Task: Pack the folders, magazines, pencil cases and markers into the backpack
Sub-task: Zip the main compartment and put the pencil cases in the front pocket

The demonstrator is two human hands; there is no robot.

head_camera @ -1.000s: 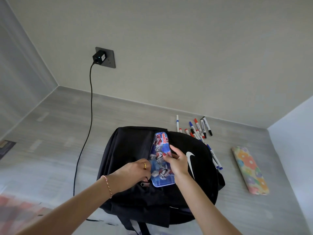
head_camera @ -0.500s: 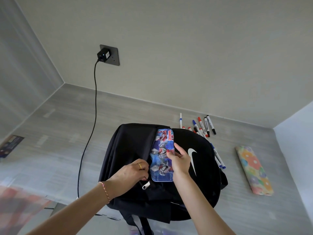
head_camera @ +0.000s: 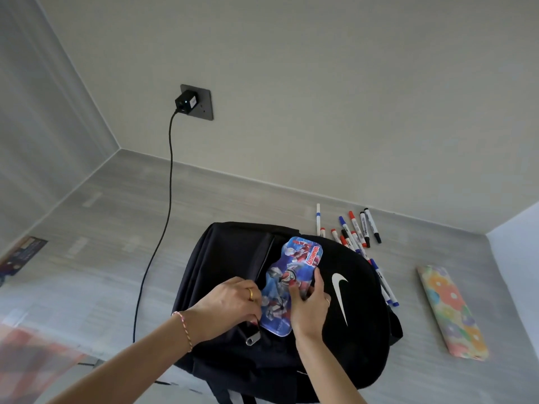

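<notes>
Only the head view to go on here: the black backpack (head_camera: 291,301) lies flat on the desk (head_camera: 116,228) with its front pocket unzipped. The left hand (head_camera: 230,309) has its fingers curled onto the pocket's edge, pulling it open so there's a gap, I'd guess. The right hand (head_camera: 310,304) pinches the blue pencil case (head_camera: 287,284), thumb on top, feeding it in slanted; its lower end is about at the opening, most of it sticking out. Both forearms reach in from below, wrists bent down. The markers (head_camera: 355,234) sit scattered just behind the bag, and the floral pencil case (head_camera: 450,312) waits well off to the right.
</notes>
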